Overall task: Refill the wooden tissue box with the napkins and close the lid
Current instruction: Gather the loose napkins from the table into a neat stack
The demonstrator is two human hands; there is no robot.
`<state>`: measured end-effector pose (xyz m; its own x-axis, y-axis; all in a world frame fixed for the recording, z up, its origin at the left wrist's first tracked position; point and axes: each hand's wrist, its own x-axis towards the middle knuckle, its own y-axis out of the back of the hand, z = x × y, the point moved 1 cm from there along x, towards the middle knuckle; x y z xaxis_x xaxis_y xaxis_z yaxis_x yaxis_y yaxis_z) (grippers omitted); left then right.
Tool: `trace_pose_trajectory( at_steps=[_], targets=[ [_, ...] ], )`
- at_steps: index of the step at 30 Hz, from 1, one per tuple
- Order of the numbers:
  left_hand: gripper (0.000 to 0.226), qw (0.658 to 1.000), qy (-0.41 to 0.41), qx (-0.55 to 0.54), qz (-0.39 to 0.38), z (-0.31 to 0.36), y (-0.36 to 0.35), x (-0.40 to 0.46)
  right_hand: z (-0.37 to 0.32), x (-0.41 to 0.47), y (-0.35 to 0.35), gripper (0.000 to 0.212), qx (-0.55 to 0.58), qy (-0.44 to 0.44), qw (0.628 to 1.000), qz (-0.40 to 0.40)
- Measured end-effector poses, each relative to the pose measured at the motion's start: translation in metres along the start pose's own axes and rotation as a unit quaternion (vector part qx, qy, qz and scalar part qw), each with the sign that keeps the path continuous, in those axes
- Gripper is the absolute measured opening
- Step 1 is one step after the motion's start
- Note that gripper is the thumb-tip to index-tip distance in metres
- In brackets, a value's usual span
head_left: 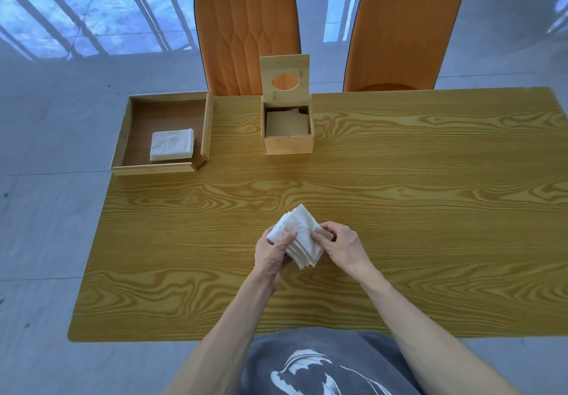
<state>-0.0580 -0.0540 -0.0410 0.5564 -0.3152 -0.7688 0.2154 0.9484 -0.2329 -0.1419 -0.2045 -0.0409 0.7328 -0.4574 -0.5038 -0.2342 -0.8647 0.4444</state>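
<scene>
A stack of white napkins [302,228] is held above the table's near middle, turned like a diamond. My left hand [272,254] grips its left side with the thumb on top, and my right hand [341,245] pinches its right edge. The wooden tissue box [289,145] stands at the far middle of the table, its lid [284,70] with an oval hole raised upright. Something flat and brownish shows inside the box. A second stack of white napkins [172,144] lies in the wooden tray [153,168] at the far left.
The wood-grain table [399,210] spans the view. Two orange chairs [246,32] stand behind its far edge. Pale floor tiles surround the table. The tray sits at the table's left corner, partly over the edge.
</scene>
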Motion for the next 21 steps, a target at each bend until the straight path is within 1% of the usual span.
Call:
trace_pose_trajectory(
  at_steps=[2,4,5,6,8,10,11,12,13,15,16,18,21],
  targets=[
    [0.048,1.000,-0.002,-0.010,-0.010,0.004,-0.002,0.000,-0.004,-0.002,0.003,0.032,0.018,-0.007,0.999,0.032],
    [0.042,0.999,-0.005,-0.042,-0.028,0.011,-0.002,-0.001,-0.006,-0.003,0.008,0.048,0.040,-0.017,0.997,0.070],
    [0.041,0.997,-0.008,-0.060,-0.039,0.014,-0.001,0.000,-0.008,-0.003,0.010,0.054,0.066,-0.031,0.995,0.071],
    [0.038,0.996,-0.010,-0.076,-0.050,0.018,-0.001,0.000,-0.010,-0.002,0.012,0.057,0.111,-0.047,0.991,0.051],
    [0.031,0.993,-0.008,-0.096,-0.071,0.023,0.000,0.000,-0.013,0.001,0.015,0.054,0.204,-0.074,0.976,-0.030],
    [0.029,0.991,-0.004,-0.096,-0.094,0.026,0.002,0.001,-0.016,0.001,0.017,0.044,0.223,-0.078,0.966,-0.106],
    [0.028,0.991,-0.005,-0.086,-0.104,0.027,0.003,0.001,-0.018,0.000,0.017,0.040,0.220,-0.072,0.965,-0.120],
    [0.028,0.992,-0.010,-0.067,-0.109,0.028,0.005,0.002,-0.020,0.000,0.017,0.035,0.220,-0.057,0.967,-0.114],
    [0.028,0.993,-0.024,-0.031,-0.108,0.029,0.007,0.002,-0.021,0.000,0.017,0.030,0.229,-0.039,0.968,-0.092],
    [0.028,0.990,-0.075,0.082,-0.090,0.032,0.014,0.004,-0.023,0.003,0.016,0.023,0.240,0.003,0.970,-0.043],
    [0.027,0.982,-0.103,0.135,-0.080,0.034,0.017,0.006,-0.022,0.005,0.016,0.022,0.220,0.024,0.975,-0.029],
    [0.025,0.963,-0.150,0.215,-0.064,0.037,0.025,0.009,-0.017,0.009,0.012,0.021,0.133,0.063,0.989,-0.013],
    [0.031,0.915,-0.197,0.351,-0.038,0.038,0.030,0.012,-0.010,0.010,0.006,0.027,-0.016,0.095,0.995,0.010]
  ],
)
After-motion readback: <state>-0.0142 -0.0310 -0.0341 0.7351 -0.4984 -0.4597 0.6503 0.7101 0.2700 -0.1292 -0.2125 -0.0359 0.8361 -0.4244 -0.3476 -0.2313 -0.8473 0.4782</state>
